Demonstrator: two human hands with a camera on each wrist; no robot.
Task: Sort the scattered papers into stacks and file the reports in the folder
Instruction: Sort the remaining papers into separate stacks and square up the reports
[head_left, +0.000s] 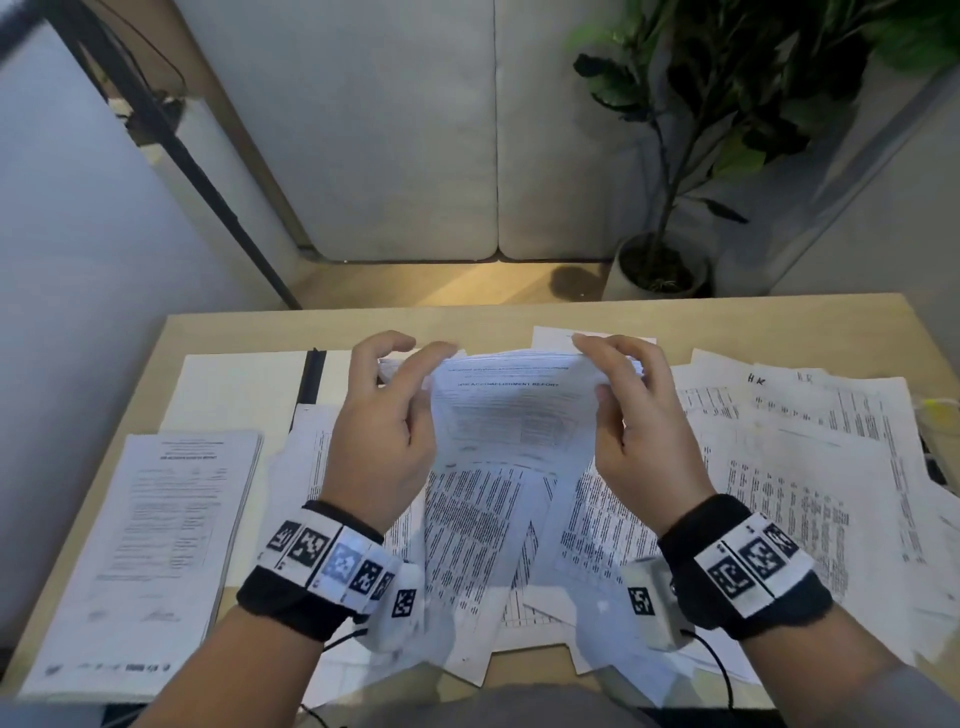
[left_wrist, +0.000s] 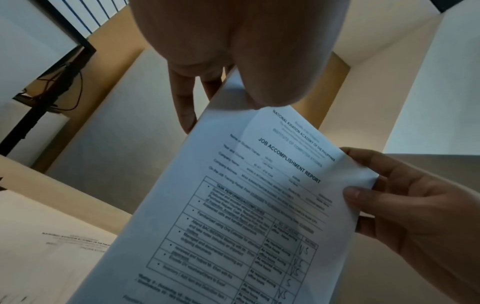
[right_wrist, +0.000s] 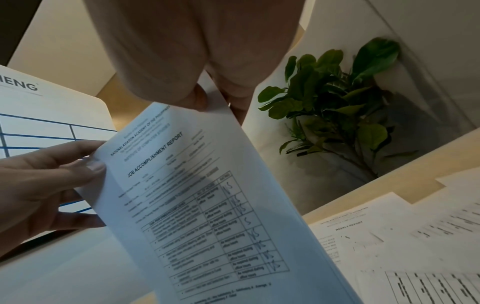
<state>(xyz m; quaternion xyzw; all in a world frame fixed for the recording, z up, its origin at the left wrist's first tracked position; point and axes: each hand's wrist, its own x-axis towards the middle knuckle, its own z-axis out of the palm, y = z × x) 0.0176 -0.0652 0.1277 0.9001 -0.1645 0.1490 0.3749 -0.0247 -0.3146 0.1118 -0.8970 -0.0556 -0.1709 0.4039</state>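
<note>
I hold a sheaf of sheets headed "Job Accomplishment Report" (head_left: 511, 410) upright above the middle of the table. My left hand (head_left: 415, 358) pinches its left edge, thumb on the front and fingers behind. My right hand (head_left: 597, 369) pinches the right edge the same way. The printed page (left_wrist: 246, 205) fills the left wrist view, and the right wrist view shows the same page (right_wrist: 194, 205). A neat stack of similar reports (head_left: 171, 519) lies at the table's left. The white folder (head_left: 244, 384) with a black spine lies open at the back left. Its blue-lined cover (right_wrist: 39, 123) shows in the right wrist view.
Loose printed sheets (head_left: 779, 467) overlap across the right and centre of the wooden table (head_left: 467, 317), some reaching the front edge. Weekly report pages (right_wrist: 363, 236) lie among them. A potted plant (head_left: 660, 260) stands on the floor beyond the far right corner.
</note>
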